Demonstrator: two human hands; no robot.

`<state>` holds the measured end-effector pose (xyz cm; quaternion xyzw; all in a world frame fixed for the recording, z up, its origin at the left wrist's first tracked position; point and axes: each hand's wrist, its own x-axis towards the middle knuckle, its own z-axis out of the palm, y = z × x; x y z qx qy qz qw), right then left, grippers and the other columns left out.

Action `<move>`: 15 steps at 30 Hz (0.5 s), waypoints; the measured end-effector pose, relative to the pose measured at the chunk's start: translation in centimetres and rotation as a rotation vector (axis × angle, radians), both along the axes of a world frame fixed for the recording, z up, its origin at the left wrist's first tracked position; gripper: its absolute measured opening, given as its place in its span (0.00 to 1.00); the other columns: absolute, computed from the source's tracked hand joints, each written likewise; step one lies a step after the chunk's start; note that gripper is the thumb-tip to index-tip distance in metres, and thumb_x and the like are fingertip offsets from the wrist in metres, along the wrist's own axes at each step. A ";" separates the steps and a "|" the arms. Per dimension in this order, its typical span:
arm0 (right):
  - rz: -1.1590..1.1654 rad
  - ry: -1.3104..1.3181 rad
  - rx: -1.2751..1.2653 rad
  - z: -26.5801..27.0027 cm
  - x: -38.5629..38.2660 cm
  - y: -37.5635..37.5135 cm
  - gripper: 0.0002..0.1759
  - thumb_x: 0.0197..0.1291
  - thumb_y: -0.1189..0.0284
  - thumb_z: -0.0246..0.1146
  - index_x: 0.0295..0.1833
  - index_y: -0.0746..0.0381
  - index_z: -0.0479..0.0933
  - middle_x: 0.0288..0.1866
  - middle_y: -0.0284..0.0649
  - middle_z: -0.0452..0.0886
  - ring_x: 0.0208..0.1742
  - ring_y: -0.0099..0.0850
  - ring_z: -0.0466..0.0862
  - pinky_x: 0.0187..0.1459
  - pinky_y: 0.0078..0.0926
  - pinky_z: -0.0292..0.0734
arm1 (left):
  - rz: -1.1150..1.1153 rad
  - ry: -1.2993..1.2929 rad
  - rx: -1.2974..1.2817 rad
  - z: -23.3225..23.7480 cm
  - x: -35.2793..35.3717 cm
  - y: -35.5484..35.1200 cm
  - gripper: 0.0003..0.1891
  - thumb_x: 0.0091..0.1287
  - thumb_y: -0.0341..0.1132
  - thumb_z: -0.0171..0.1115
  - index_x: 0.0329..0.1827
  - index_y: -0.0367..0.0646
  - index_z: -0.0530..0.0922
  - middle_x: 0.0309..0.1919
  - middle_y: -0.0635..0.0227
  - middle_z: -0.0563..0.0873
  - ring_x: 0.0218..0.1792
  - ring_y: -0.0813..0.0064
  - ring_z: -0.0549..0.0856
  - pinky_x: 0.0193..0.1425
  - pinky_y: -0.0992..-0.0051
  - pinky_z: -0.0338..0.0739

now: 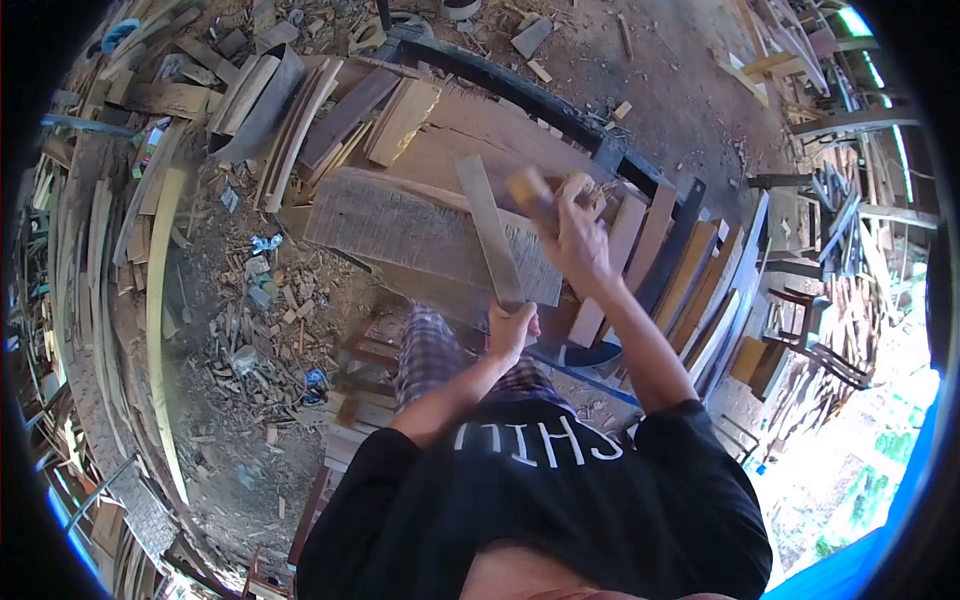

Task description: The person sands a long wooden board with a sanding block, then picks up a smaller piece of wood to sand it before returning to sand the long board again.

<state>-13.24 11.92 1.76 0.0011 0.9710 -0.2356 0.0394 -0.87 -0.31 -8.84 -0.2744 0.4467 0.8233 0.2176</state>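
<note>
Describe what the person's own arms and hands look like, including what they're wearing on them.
Both hands, left and right, are without gloves. The left forearm and right forearm are bare below the loose, plain black sleeves of a black shirt, which has white lettering across its front.

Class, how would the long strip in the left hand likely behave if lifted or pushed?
The long strip would probably stay stiff, since it runs straight without any visible bend. Its far end may dip, because the left hand grips it near one end. It seems unlikely to roll, as it looks broad and flat.
</note>
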 end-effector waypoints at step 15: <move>0.170 0.420 0.122 -7.0 -9.5 -7.5 0.23 0.66 0.60 0.62 0.60 0.62 0.70 0.42 0.48 0.81 0.45 0.50 0.82 0.46 0.49 0.76 | -0.097 -0.071 0.018 -0.6 0.3 -0.7 0.11 0.63 0.28 0.65 0.22 0.41 0.76 0.17 0.70 0.79 0.16 0.79 0.76 0.22 0.74 0.75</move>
